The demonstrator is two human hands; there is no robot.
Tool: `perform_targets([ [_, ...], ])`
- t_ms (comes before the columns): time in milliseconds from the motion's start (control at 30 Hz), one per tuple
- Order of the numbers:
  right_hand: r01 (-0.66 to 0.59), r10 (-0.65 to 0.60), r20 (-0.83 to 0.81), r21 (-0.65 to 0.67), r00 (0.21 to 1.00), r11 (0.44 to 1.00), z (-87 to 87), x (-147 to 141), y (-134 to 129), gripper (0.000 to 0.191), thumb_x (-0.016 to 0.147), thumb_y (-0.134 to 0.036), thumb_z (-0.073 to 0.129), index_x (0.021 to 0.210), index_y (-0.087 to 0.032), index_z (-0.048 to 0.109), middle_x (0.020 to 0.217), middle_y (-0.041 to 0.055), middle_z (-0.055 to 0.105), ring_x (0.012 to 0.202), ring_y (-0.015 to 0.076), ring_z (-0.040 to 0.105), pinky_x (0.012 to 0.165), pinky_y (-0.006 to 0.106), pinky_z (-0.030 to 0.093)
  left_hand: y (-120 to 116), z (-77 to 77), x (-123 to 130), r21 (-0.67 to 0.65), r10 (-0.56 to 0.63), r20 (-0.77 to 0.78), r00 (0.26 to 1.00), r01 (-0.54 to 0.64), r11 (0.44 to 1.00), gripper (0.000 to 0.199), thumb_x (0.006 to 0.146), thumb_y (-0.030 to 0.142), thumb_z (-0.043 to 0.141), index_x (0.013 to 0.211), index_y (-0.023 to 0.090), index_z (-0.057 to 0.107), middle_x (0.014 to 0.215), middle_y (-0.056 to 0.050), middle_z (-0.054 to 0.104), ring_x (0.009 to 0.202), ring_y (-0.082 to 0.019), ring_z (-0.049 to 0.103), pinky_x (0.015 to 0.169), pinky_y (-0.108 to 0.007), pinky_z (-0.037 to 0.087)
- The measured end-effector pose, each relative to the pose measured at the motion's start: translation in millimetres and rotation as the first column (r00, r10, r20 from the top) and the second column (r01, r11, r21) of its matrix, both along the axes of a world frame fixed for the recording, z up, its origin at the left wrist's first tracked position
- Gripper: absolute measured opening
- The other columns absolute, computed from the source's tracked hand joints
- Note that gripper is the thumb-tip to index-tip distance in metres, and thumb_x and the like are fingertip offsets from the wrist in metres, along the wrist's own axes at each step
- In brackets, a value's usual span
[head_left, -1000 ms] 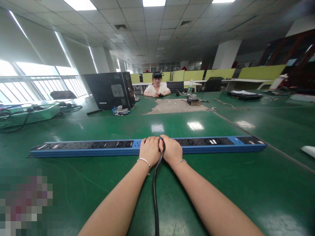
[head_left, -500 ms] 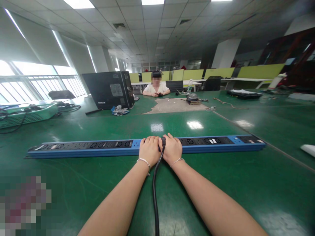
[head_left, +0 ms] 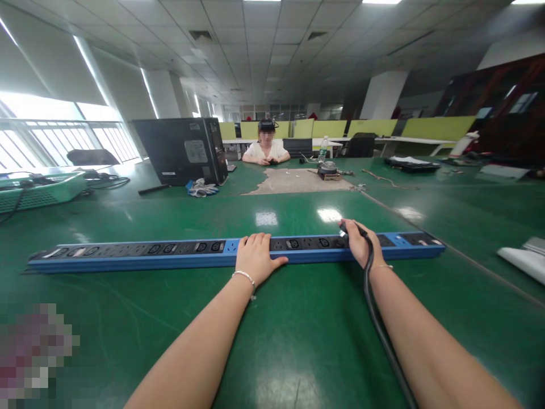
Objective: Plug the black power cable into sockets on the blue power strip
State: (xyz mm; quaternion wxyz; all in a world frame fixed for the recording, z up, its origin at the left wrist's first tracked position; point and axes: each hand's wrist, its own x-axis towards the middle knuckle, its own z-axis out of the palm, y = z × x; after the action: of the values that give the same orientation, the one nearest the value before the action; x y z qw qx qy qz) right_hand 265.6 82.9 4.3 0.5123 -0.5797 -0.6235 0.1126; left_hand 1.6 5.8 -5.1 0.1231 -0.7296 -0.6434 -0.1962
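While the left hand (head_left: 256, 258) lies spread across the blue power strip (head_left: 140, 263) on the near worktop (head_left: 298, 324), I hold the plug (head_left: 343, 229) of the black cable (head_left: 374, 315) in the right hand's (head_left: 361, 245) fingers over the strip's right half. Strip likely rigid, cable springy; best gripped at plug body.

- Gridded tile ceiling (head_left: 238, 20) with bright light panels (head_left: 381, 1) and square air vents (head_left: 200, 35)
- Left: tall windows (head_left: 38, 108), pale blinds (head_left: 42, 65) partly lowered, daylight glaring behind a white railing (head_left: 106, 136)
- Rear: yellow-green cubicle partitions (head_left: 440, 128), white desks (head_left: 400, 139), dark chairs (head_left: 361, 146), a white column (head_left: 385, 94)
- Right: dark reddish cabinet (head_left: 506, 94) with glass panes
- Foreground: glossy green table (head_left: 298, 329) reflecting the lights
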Motion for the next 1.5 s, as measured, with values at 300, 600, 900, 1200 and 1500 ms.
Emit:
perform_targets([
  [300,0.1,-0.071,0.323,-0.076,0.944,0.992,-10.8,-1.4,-8.4,0.037,0.086,-0.043,0.035,0.094,-0.027,0.068,0.108,0.0035,0.066,0.116,0.0231,0.05,0.104,0.052,0.018,-0.7,0.6,-1.0,0.008,-0.018,-0.007,1.0,0.018,1.0,0.069,0.071,0.067,0.048,0.12,0.018,0.047,0.121,-0.011,0.056,0.115,-0.027,0.046,0.1,-0.042,0.028],
  [600,0.144,-0.141,0.487,0.031,0.862,0.989,-21.1,-7.2,-22.7,0.036,0.085,-0.04,0.04,0.11,-0.026,0.062,0.108,0.0045,0.066,0.116,0.0221,0.05,0.102,0.05,0.024,-1.1,1.2,-0.2,-0.012,-0.011,-0.008,1.0,0.011,1.0,0.067,0.072,0.065,0.049,0.121,0.02,0.047,0.124,-0.011,0.055,0.117,-0.026,0.044,0.101,-0.042,0.027],
  [900,0.198,-0.218,0.451,0.092,0.865,0.976,-27.3,-11.2,-25.3,0.035,0.085,-0.044,0.04,0.112,-0.031,0.059,0.126,-0.0003,0.056,0.124,0.0246,0.039,0.103,0.057,0.016,-0.2,-2.5,-0.8,0.005,-0.003,-0.007,1.0,0.003,1.0,0.069,0.073,0.066,0.046,0.124,0.018,0.045,0.125,-0.012,0.053,0.119,-0.027,0.043,0.102,-0.041,0.027],
  [1200,0.176,-0.175,0.464,0.041,0.869,0.983,-23.1,-10.8,-27.5,0.037,0.086,-0.045,0.039,0.111,-0.029,0.06,0.114,0.0033,0.064,0.12,0.023,0.045,0.103,0.054,0.016,-0.7,-1.5,-0.8,0.007,0.002,-0.019,1.0,-0.002,1.0,0.068,0.073,0.065,0.047,0.123,0.018,0.045,0.124,-0.012,0.054,0.118,-0.027,0.044,0.101,-0.042,0.027],
  [1500,0.151,-0.185,0.339,0.126,0.922,0.98,-26.6,-13.7,-19.5,0.034,0.085,-0.045,0.039,0.101,-0.027,0.064,0.103,0.0041,0.067,0.108,0.0237,0.054,0.102,0.053,0.017,-0.1,-1.9,-0.7,0.023,0.014,-0.041,0.999,-0.013,1.0,0.069,0.073,0.066,0.048,0.122,0.018,0.047,0.124,-0.011,0.055,0.117,-0.026,0.045,0.1,-0.04,0.029],
])
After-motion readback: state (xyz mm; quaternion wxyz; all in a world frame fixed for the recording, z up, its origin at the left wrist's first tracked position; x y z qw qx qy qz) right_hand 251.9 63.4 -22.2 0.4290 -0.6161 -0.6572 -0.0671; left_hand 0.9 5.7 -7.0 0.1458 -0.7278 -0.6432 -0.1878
